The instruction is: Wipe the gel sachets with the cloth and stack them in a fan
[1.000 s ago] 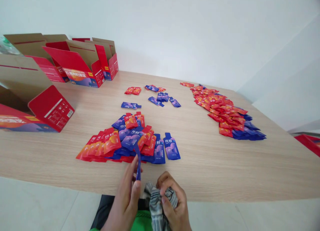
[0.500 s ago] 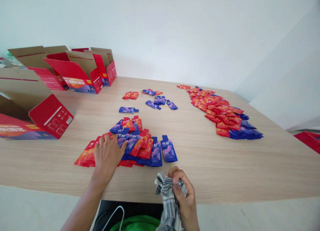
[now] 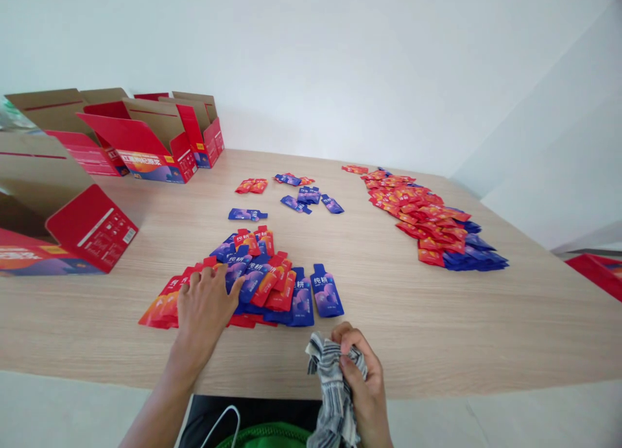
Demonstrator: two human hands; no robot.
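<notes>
My left hand (image 3: 205,309) rests palm down on the near pile of red and blue pouches, thumb apart from the fingers. Its fingertips touch the pouches and hold none of them up. Beside the thumb lie a blue pouch (image 3: 253,281) and a red pouch (image 3: 280,297), overlapping others. One blue pouch (image 3: 327,292) lies flat at the pile's right end. Over the table's front edge, my right hand (image 3: 364,380) pinches a grey, black and white striped cloth (image 3: 333,390) that hangs down in folds.
Open red cardboard boxes (image 3: 154,156) stand at the left, flaps raised. A long heap of red and blue pouches (image 3: 422,215) stretches along the right. Several loose pouches (image 3: 308,195) lie mid-table. Part of a red box (image 3: 595,270) shows at the far right, beyond the wooden table (image 3: 437,331).
The view has shifted slightly, so the boxes and pouches appear a little further left. My right hand and the cloth are slightly further right. My left hand stays on the pile.
</notes>
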